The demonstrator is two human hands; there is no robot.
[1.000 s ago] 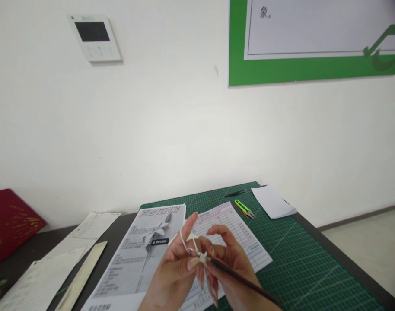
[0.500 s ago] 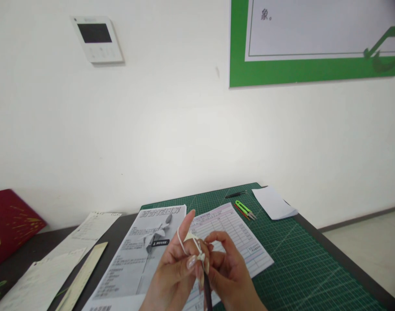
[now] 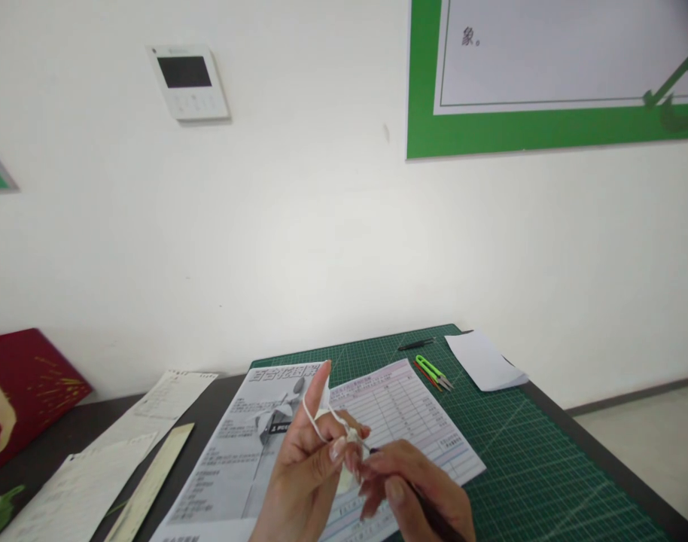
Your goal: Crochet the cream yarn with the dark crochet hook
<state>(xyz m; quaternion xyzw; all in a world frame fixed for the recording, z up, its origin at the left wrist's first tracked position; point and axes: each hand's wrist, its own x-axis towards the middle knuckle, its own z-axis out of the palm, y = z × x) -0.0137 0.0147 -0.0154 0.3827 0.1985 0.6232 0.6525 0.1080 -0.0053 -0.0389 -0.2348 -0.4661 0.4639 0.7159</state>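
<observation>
My left hand (image 3: pixel 299 478) pinches a small white crochet piece (image 3: pixel 351 436) between thumb and fingers, its index finger pointing up. White yarn (image 3: pixel 312 426) loops round that raised finger and runs down to the piece. My right hand (image 3: pixel 426 482) grips a crochet hook (image 3: pixel 434 521) with a dark handle, which slants up to the left. The hook's tip lies at the crochet piece, partly hidden by fingers. Both hands are close together above a printed table sheet (image 3: pixel 434 433) and a sheet with a flower picture (image 3: pixel 223 444).
A green cutting mat (image 3: pixel 539 459) bears green thread snips (image 3: pixel 431 370), a black pen-like tool (image 3: pixel 416 344) and white paper (image 3: pixel 485 361). Leftward lie handwritten sheets (image 3: pixel 84 482), a pale flat strip (image 3: pixel 152 482), a green-and-white item (image 3: pixel 2 512) and a red bag (image 3: pixel 44 376). A wall stands behind.
My right hand has moved right and turned, so the hook's handle now slants to the lower right instead of pointing down. The left hand keeps its pinch. The view has shifted slightly.
</observation>
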